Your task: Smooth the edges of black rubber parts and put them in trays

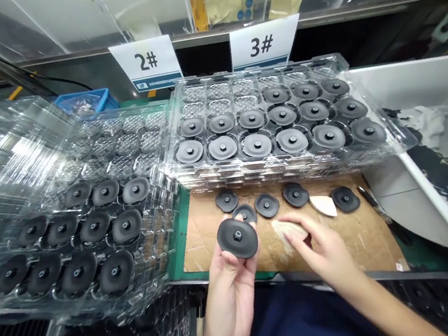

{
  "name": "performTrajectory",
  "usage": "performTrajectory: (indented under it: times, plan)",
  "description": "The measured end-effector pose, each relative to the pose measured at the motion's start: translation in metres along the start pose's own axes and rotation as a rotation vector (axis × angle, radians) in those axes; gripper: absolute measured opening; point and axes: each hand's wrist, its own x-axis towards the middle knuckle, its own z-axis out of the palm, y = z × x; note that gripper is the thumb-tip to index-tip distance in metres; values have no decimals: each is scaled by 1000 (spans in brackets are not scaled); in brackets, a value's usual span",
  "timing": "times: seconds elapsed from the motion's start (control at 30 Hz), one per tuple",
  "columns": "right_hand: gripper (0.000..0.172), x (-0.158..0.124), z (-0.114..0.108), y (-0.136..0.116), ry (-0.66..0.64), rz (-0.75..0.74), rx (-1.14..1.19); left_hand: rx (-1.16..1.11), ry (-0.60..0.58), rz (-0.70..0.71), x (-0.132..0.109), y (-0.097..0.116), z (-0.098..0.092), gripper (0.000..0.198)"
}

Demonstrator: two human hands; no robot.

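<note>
My left hand point(227, 284) holds up a round black rubber disc point(237, 237) with a dark central stud, gripping it between thumb and fingers. My right hand point(322, 248) pinches a cream-coloured pad point(288, 232) of cloth or sponge just above a brown cardboard sheet point(363, 243). Several loose black discs lie on that sheet, the nearest point(244, 214) just behind the raised disc. A second cream piece point(323, 205) rests on the cardboard beyond my right fingers.
Stacked transparent trays point(272, 153) hold rows of black discs behind the cardboard, and another stack point(98, 280) lies to the left. A white bin point(432, 200) stands at the right. Labels "2#" point(146, 63) and "3#" point(265, 43) stand at the back.
</note>
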Motion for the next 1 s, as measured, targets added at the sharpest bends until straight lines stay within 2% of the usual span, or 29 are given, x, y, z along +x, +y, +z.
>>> performTrajectory:
  times: [0.1, 0.17, 0.23, 0.3, 0.43, 0.47, 0.53, 0.6, 0.73, 0.8, 0.87, 0.9, 1.0]
  plan:
    - [21, -19, 22, 28, -147, 9, 42, -17, 19, -2, 2, 1, -2, 44]
    - [19, -25, 24, 30, -177, 8, 53, -8, 16, -7, 2, 1, -3, 42]
    - [20, -21, 15, 17, -164, 22, 71, 24, -4, -9, 1, 0, -2, 41]
    - [22, -12, -3, -8, -115, -7, 122, 76, -39, -3, -1, -1, 0, 42]
    - [26, 3, -31, -59, -51, -295, 243, 210, -102, -4, -7, -5, 5, 45]
    - [25, 4, -34, -67, -69, -333, 252, 243, -101, -10, -8, -6, 5, 46]
    - [22, 5, -35, -76, -161, -319, 258, 279, -89, -22, -9, -8, 7, 49]
    - [21, 6, -34, -77, -246, -291, 251, 278, -88, -10, -9, -10, 8, 49]
    - [24, 2, -32, -70, -111, -359, 265, 263, -61, 7, -7, -10, 11, 48]
    - [23, -7, -34, -62, -187, -308, 309, 249, -48, -10, -7, -7, 11, 51]
    - [20, -18, -38, -50, -304, -193, 338, 220, -51, 2, -7, -4, 10, 55]
    - [18, -23, -40, -45, -314, -132, 342, 207, -51, 14, -7, -3, 9, 56]
    - [20, -27, -47, -39, -175, -49, 329, 195, -77, 3, -7, -6, 8, 52]
